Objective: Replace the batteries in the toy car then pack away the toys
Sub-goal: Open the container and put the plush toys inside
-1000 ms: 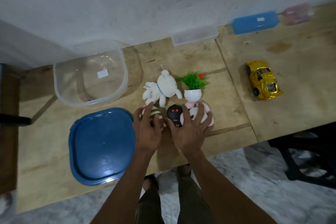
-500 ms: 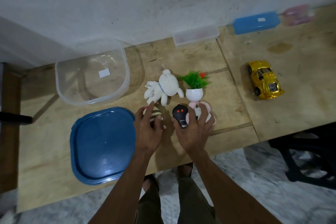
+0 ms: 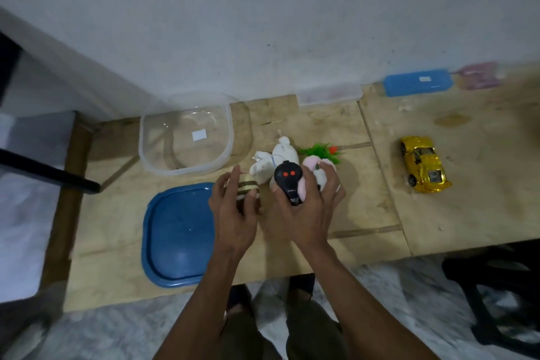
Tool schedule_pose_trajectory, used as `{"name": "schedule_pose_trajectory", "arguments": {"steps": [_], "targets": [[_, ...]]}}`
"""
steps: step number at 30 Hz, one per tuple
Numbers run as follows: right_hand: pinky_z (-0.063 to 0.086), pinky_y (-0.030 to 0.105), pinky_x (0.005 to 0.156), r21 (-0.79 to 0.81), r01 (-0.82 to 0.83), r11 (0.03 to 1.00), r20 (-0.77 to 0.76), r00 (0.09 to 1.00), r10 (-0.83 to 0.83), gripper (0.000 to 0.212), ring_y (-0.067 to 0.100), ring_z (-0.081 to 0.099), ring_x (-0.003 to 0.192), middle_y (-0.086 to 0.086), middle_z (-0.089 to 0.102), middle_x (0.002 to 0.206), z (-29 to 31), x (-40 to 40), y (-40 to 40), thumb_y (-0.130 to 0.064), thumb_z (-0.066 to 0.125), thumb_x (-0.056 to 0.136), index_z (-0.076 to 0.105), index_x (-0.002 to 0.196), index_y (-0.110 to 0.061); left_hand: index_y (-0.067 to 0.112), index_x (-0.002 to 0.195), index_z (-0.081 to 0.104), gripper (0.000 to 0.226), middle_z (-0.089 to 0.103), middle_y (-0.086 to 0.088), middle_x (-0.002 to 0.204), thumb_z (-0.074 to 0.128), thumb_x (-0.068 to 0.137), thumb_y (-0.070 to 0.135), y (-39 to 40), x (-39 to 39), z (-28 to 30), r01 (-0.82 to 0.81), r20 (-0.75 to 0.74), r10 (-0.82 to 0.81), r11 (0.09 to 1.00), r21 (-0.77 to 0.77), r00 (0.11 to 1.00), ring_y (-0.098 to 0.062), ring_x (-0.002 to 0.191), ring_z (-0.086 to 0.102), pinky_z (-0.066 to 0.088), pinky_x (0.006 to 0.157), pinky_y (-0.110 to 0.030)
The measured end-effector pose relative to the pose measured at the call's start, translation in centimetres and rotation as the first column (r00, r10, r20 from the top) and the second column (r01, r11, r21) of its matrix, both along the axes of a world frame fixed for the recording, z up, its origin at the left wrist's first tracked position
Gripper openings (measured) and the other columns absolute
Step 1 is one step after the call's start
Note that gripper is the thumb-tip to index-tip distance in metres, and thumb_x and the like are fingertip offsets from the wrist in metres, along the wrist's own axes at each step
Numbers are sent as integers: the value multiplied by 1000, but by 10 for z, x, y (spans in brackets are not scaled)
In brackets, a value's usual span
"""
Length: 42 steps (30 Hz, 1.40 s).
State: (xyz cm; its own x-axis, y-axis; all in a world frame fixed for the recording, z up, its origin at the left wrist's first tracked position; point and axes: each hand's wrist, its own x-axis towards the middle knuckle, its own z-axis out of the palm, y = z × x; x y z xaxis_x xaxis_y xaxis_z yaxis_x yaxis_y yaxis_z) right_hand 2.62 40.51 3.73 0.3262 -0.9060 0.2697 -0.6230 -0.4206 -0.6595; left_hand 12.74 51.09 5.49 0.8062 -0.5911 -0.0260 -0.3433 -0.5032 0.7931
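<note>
My right hand [image 3: 309, 207] grips the black remote [image 3: 287, 181] with a pink-and-white toy [image 3: 320, 174], my left hand [image 3: 233, 210] clasps a striped toy [image 3: 247, 185], and the toy car [image 3: 425, 164] sits well right amid bare desk [image 3: 380, 213], short of the front edge.

Bare matt plywood table top [image 3: 380, 213], stained and scuffed; rough matt plastered white wall [image 3: 292, 23] behind it. Clear glossy plastic square container [image 3: 229, 137], smooth glossy blue plastic lid [image 3: 178, 237], shiny metallic-gold toy car [image 3: 425, 164]. White soft cloth plush toy [image 3: 280, 155], smooth black plastic remote with two red buttons [image 3: 287, 181].
</note>
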Motion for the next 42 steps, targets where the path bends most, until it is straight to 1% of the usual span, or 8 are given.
{"name": "schedule_pose_trajectory", "arguments": {"steps": [4,8,12,15,24,31,39,42], "targets": [[32,47,106,15,-48,999,76,996,47,59,42,41,131,16,41,145,30,39,-16,-52,74,79,66,125,-16,34,153,35,57,35,0,147,49,98,42,2,28,27,-108,40,113,988,-111,993,-34,127,46,50,98,-56],[35,43,102,41,-79,996,84,994,76,57,40,41,123,11,39,145,54,98,-22,-53,72,78,66,122,-17,24,152,40,54,35,-13,148,53,100,29,3,76,52,-209,62,222,964,-165,973,-15,120,47,50,101,-31],[33,44,99,50,-80,996,-25,996,81,56,39,41,118,7,41,144,56,167,-16,-60,68,75,65,118,-23,50,148,35,55,34,6,147,46,94,54,1,143,37,-252,14,256,959,-134,967,-46,117,54,52,93,-62],[29,43,95,47,-89,995,-117,989,94,57,39,42,118,7,42,143,42,209,-9,-64,65,75,65,117,-25,63,142,30,52,36,9,143,44,92,56,1,182,14,-244,36,246,968,-56,969,-49,117,54,51,91,-64],[40,51,96,101,-165,981,-256,949,186,61,43,38,116,8,36,145,-6,281,-9,-68,64,76,62,115,-22,25,152,37,53,34,-14,149,51,100,23,-16,228,-20,-258,-91,274,954,155,957,-36,130,33,36,110,-54],[36,53,99,27,-254,967,-303,920,250,58,43,37,121,12,42,143,-14,296,-16,-68,58,81,64,114,-21,20,151,37,64,27,-17,152,52,92,1,-19,233,-30,-237,-56,252,952,195,966,-34,132,28,31,112,-51],[31,46,96,48,-320,946,-344,884,317,59,45,40,119,12,45,142,-7,292,-14,-65,54,76,65,114,-21,16,156,26,74,35,-19,148,57,90,5,-16,241,-24,-210,-67,234,943,259,970,-38,126,47,45,104,-45],[32,41,92,125,-290,949,-272,910,314,56,39,34,123,7,39,146,4,296,-4,-63,64,77,63,116,-23,13,155,31,70,44,-18,140,52,91,-5,-14,241,-17,-243,-107,254,964,104,961,-31,122,51,40,101,-27]]}}
